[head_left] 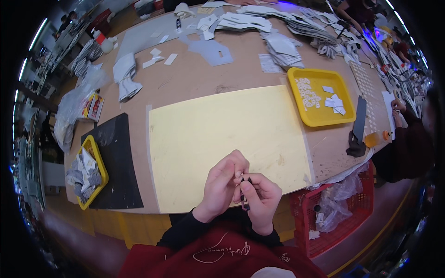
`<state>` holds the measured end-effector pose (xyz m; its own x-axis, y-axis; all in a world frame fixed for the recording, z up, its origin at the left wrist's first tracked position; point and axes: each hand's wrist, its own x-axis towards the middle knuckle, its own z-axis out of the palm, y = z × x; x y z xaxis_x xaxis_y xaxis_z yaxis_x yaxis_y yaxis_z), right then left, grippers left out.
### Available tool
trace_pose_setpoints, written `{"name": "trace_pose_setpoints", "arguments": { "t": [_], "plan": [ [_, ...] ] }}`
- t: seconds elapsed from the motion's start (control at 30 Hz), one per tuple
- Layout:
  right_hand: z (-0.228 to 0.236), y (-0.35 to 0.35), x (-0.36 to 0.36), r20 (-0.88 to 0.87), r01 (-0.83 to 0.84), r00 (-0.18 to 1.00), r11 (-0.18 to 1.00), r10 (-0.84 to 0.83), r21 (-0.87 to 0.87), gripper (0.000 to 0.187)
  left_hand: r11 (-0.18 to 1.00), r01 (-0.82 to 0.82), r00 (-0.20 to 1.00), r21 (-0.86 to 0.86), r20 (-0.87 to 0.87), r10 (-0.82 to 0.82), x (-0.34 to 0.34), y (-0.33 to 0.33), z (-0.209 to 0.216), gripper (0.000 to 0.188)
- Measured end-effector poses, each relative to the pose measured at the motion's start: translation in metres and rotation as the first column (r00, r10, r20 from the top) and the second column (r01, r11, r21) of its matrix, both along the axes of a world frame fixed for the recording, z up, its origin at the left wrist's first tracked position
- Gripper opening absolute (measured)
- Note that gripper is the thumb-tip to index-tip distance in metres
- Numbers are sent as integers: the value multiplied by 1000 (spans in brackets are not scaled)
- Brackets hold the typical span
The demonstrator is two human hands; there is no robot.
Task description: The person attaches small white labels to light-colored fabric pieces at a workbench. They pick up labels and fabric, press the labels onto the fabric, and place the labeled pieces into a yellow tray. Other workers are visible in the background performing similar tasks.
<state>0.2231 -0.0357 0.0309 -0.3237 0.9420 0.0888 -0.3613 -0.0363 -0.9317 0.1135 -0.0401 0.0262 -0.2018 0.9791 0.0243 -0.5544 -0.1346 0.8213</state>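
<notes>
Big brown worktop (194,76) fills most of the view, with a pale yellow rectangular cutting mat (222,134) lying flat dead centre. At about 2 o'clock from the mat sits a yellow plastic tray (301,111) holding small white cut pieces, and over at 8 o'clock there's a smaller yellow tray (92,150) of grey scraps on a black sheet (118,162). Down at 6 o'clock, over the mat's near edge, left hand (222,185) and right hand (259,199) press together, each grip clamped on a small dark slim tool (244,197).
</notes>
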Motion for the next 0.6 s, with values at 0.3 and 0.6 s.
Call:
{"name": "trace_pose_setpoints", "arguments": {
  "t": [0.3,0.6],
  "plan": [
    [-24,37,29,276,101,830,616,-485,781,22,995,99,881,-2,-465,-88,-11,-1,-12,15],
    [-39,46,63,244,-5,832,431,-499,902,18,962,263,725,-74,-643,-247,-14,7,-7,9]
  ]
}}
